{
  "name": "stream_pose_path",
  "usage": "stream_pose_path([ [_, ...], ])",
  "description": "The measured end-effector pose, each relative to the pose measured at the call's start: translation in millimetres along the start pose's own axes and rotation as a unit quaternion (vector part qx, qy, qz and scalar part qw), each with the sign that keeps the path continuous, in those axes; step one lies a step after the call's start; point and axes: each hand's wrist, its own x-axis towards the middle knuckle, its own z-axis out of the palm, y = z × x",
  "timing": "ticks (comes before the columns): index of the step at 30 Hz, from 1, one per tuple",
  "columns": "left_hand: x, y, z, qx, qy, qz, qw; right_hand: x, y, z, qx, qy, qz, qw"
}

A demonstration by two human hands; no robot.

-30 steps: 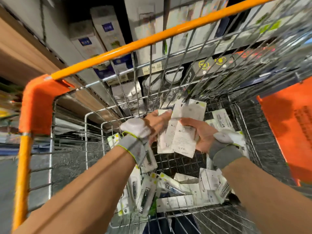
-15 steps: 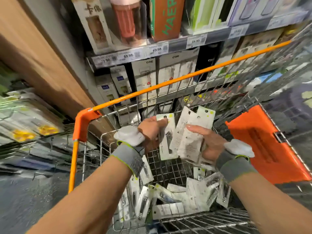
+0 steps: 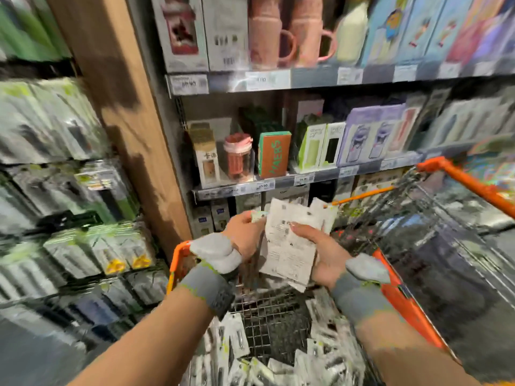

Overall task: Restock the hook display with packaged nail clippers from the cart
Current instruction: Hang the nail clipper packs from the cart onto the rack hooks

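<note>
Head view, blurred by motion, of two bare forearms reaching up from the bottom of the frame over an orange-trimmed wire cart. Each wrist wears one grey band with a pale pod on top.

Both hands meet just below the middle of the frame, holding a fanned stack of nail clipper packs. About three or four white cards can be made out; the blur hides the exact count. The right hand, palm turned up, cups the stack from beneath, with its fingers curled over the face of the front card. The left hand, back toward the camera, pinches the top left corner of the stack between thumb and fingers.

Only the backs of the held cards show: white, with small dark print and codes, and a trace of green at the upper edges.

Many more packs lie loose in the cart basket at the bottom centre, too many and too smeared to count.

Two shelves of boxed goods and pink mugs fill the upper right. Hanging packets on the hook display fill the left side, beside a wooden post.
</note>
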Motion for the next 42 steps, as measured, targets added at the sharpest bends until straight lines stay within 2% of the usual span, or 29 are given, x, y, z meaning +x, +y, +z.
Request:
stream_pose_path([
  [3,-2,-1,-4,-0.012,0.065,-0.004,0.998,4,7,13,-0.001,0.022,0.032,0.999],
  [6,-7,5,-15,-0.026,0.073,-0.035,0.996,5,6,21,0.018,-0.001,0.037,0.999],
  [8,-8,9,-27,-0.033,0.051,-0.035,0.998,5,4,31,0.027,-0.013,0.028,0.999],
  [10,-11,12,-39,-0.027,0.029,-0.011,0.999,6,4,43,0.044,0.002,0.024,0.999],
  [14,-19,23,-57,-0.079,0.042,0.004,0.996,6,-1,62,0.061,0.010,0.018,0.998],
  [16,-23,34,-73,-0.076,0.051,0.025,0.996,3,-3,78,0.070,-0.030,-0.006,0.997],
  [23,-35,79,-119,-0.042,0.009,0.092,0.995,-4,-20,130,0.034,-0.064,-0.042,0.996],
  [27,-41,104,-146,0.001,-0.005,0.139,0.990,-15,-30,168,-0.001,-0.048,-0.059,0.997],
  [29,-44,118,-163,0.006,-0.011,0.160,0.987,-22,-36,188,-0.010,-0.014,-0.086,0.996],
  [35,-63,155,-203,-0.025,0.020,0.193,0.981,-38,-61,229,-0.009,-0.035,-0.141,0.989],
  [38,-72,174,-222,-0.045,0.012,0.195,0.980,-41,-77,248,-0.018,-0.047,-0.166,0.985],
  [42,-83,209,-250,-0.023,0.057,0.239,0.969,-47,-102,285,-0.049,-0.077,-0.175,0.980],
])
